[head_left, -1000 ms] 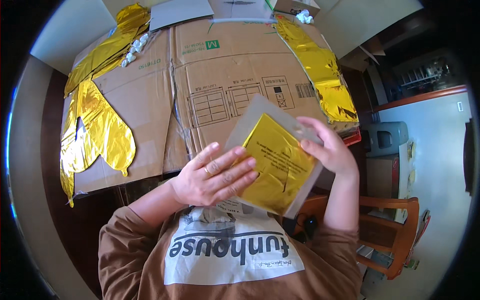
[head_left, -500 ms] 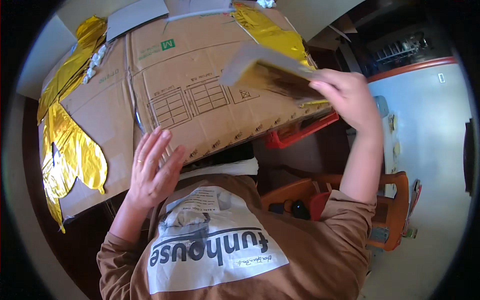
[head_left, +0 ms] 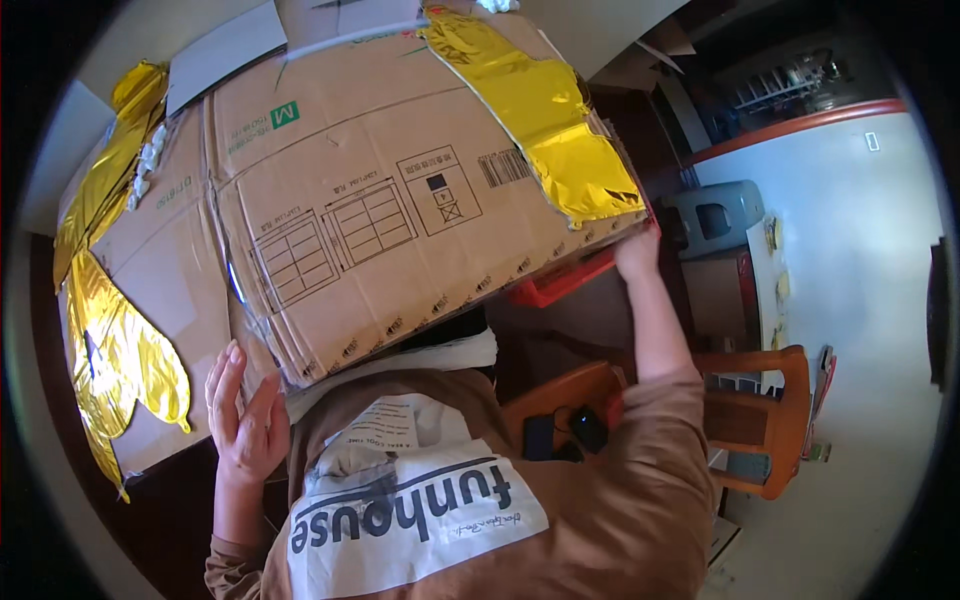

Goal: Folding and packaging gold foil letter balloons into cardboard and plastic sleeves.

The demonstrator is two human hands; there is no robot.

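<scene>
My left hand (head_left: 245,420) is open, fingers apart, beside the near edge of a large cardboard sheet (head_left: 330,150) and holding nothing. At the cardboard's right edge is my right hand (head_left: 638,252), reaching just under the corner; its fingers are hidden, so what they hold cannot be told. Right above it, the end of a flat gold foil balloon (head_left: 560,140) lies over that corner. A second gold foil balloon (head_left: 135,350), crumpled and shiny, drapes over the left side. A red plastic crate (head_left: 565,282) shows below the cardboard near my right hand.
White crumpled tissue (head_left: 147,168) and a pale flat board (head_left: 225,55) lie toward the far left. To the right are a wooden chair (head_left: 775,425) with dark small items on its seat, a grey-blue plastic bin (head_left: 722,218) and a cardboard box (head_left: 715,295).
My right hand has lowered from above the cardboard to its right edge; the flat, partly see-through piece it held is out of sight. My left hand has drawn back toward me.
</scene>
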